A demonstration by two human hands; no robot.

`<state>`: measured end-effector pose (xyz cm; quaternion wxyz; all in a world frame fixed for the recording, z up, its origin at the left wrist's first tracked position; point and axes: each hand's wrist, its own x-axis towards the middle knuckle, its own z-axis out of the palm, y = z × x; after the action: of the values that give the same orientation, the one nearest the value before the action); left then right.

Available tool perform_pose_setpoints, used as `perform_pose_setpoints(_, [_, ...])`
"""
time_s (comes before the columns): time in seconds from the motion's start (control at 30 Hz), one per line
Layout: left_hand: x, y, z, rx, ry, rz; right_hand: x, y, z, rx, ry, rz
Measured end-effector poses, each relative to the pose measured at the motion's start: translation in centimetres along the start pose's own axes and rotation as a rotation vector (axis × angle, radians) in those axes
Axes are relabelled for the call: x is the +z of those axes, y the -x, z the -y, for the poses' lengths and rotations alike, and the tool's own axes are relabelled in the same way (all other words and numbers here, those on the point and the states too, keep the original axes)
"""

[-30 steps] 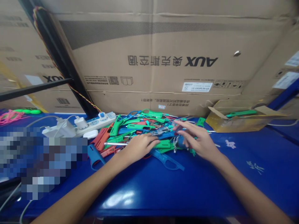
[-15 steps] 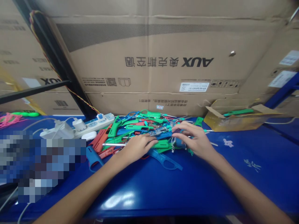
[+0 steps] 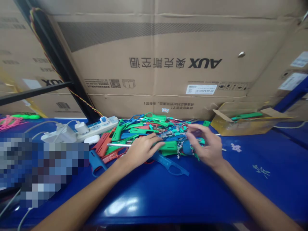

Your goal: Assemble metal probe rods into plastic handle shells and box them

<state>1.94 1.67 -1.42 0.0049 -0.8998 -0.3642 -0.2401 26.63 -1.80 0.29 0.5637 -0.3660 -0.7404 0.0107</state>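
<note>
A heap of lighter parts lies on the blue table: green casings (image 3: 169, 147), red casings (image 3: 103, 143), blue casings (image 3: 172, 164) and thin metal tubes (image 3: 117, 145). My left hand (image 3: 144, 149) rests over the front of this heap, its fingers stretched out beside a green casing. To the right, my right hand (image 3: 208, 144) is at the heap's edge with thumb and fingers curved apart, and no held thing shows between them. White wires (image 3: 179, 150) hang among the parts between my hands. Whatever lies directly under my left palm is hidden.
A white power strip (image 3: 96, 128) with plugged-in chargers stands left of the heap. At the back right sits an open cardboard box (image 3: 243, 125) with green parts inside. A large carton (image 3: 154, 73) forms the back wall. Pink strands (image 3: 11, 123) lie far left.
My right hand has shifted right and its thumb and fingers have spread. The fingers of my left hand have stretched out a little, staying over the heap.
</note>
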Motion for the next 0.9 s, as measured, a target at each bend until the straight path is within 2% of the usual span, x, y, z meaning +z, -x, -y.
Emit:
perform_pose_setpoints(0.07, [-0.3, -0.1, -0.2, 0.003, 0.001, -0.023, -0.2, 0.0, 0.0, 0.004, -0.046, -0.101])
perform_pose_setpoints(0.13, [-0.5, -0.1, -0.5, 0.009, 0.000, -0.041, -0.3, -0.2, 0.1, -0.018, -0.027, -0.107])
perform_pose_setpoints(0.2, [-0.4, 0.0, -0.7, 0.040, -0.013, -0.060, -0.1, -0.3, 0.2, -0.051, 0.088, -0.024])
perform_pose_setpoints(0.37, [0.0, 0.2, -1.5, 0.201, -0.037, -0.171, 0.8, -0.1, 0.6, -0.154, 0.365, 0.308])
perform_pose_setpoints(0.47, [-0.3, 0.1, -1.8, 0.305, -0.061, -0.206, 1.1, 0.2, 0.6, -0.231, 0.398, 0.463])
perform_pose_setpoints(0.6, [-0.9, 0.0, -1.9, 0.380, -0.069, -0.213, 1.1, 0.1, 0.4, -0.318, 0.378, 0.565])
perform_pose_setpoints(0.73, [-0.9, -0.1, -1.7, 0.362, -0.049, -0.177, 0.9, 0.0, -0.1, -0.365, 0.404, 0.591])
perform_pose_setpoints(0.9, [-0.7, -0.2, -0.7, 0.132, -0.151, -0.143, -0.2, -0.4, -1.3, -0.280, 0.455, 0.589])
